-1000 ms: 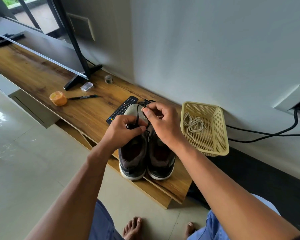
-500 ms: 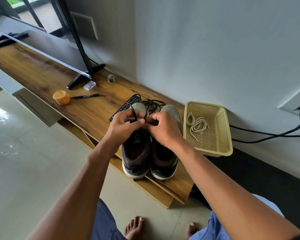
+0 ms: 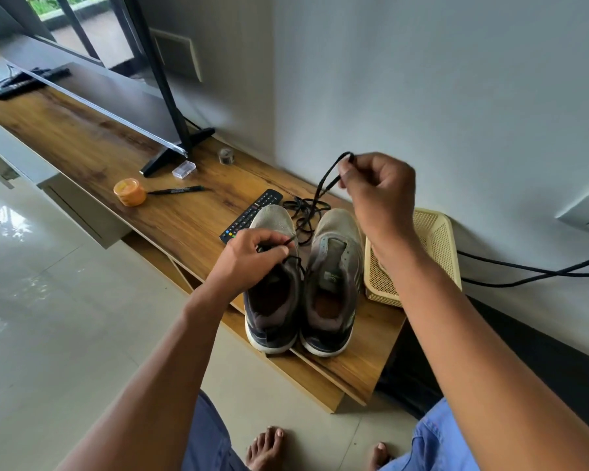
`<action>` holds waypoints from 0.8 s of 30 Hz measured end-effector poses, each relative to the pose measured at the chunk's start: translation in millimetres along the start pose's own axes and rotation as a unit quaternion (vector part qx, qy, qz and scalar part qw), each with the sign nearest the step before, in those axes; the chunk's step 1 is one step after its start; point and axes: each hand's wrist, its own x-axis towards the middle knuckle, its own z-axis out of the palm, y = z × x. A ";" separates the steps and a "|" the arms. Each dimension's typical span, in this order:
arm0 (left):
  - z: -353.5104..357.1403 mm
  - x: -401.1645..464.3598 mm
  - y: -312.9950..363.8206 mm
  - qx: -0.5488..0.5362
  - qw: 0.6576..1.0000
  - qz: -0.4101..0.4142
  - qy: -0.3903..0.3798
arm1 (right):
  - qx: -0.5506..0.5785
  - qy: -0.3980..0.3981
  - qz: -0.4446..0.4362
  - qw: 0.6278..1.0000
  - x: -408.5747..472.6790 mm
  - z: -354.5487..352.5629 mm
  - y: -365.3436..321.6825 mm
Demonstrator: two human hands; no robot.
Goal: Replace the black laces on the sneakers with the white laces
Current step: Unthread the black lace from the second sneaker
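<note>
Two grey sneakers stand side by side on the wooden bench (image 3: 170, 226), heels toward me. My left hand (image 3: 252, 256) rests on the left sneaker (image 3: 269, 300) and pinches the black lace at its eyelets. My right hand (image 3: 378, 192) is raised above the toes and pinches a stretch of that black lace (image 3: 327, 180), which runs down toward the left sneaker. The right sneaker (image 3: 334, 277) shows a bare tongue with no lace. A loose tangle of black lace (image 3: 303, 212) lies by the toes. My right forearm hides the inside of the yellow basket (image 3: 436, 239), so no white laces are in sight.
A black remote (image 3: 252, 212) lies just left of the sneakers. Further left are an orange jar (image 3: 130, 192), a black marker (image 3: 177, 190), a small clear box (image 3: 184, 169) and the TV foot (image 3: 177, 154). Black cables (image 3: 524, 275) run along the wall at right.
My right hand has risen up and to the right, drawing the black lace out of the left sneaker. My left hand stays on that shoe.
</note>
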 end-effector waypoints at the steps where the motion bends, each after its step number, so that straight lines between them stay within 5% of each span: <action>1: -1.6 -0.5 0.4 -0.015 1.000 0.006 0.027 | -0.032 -0.017 0.012 0.999 -3.9 2.8 9.0; 5: -10.2 -1.7 -3.4 0.001 0.994 0.020 0.111 | -0.091 -0.098 0.039 0.990 -17.1 10.8 32.1; 12: -24.4 -9.2 -11.4 0.066 0.997 -0.037 0.015 | -0.154 -0.188 -0.012 0.970 -31.2 18.7 29.2; 17: -16.7 -12.4 -10.8 0.160 0.984 0.011 0.072 | -0.283 -0.111 -0.091 0.948 -42.7 27.3 26.5; 24: -22.0 -13.8 -8.1 0.022 0.994 -0.019 0.102 | -0.293 -0.273 -0.146 0.905 -63.1 48.8 22.5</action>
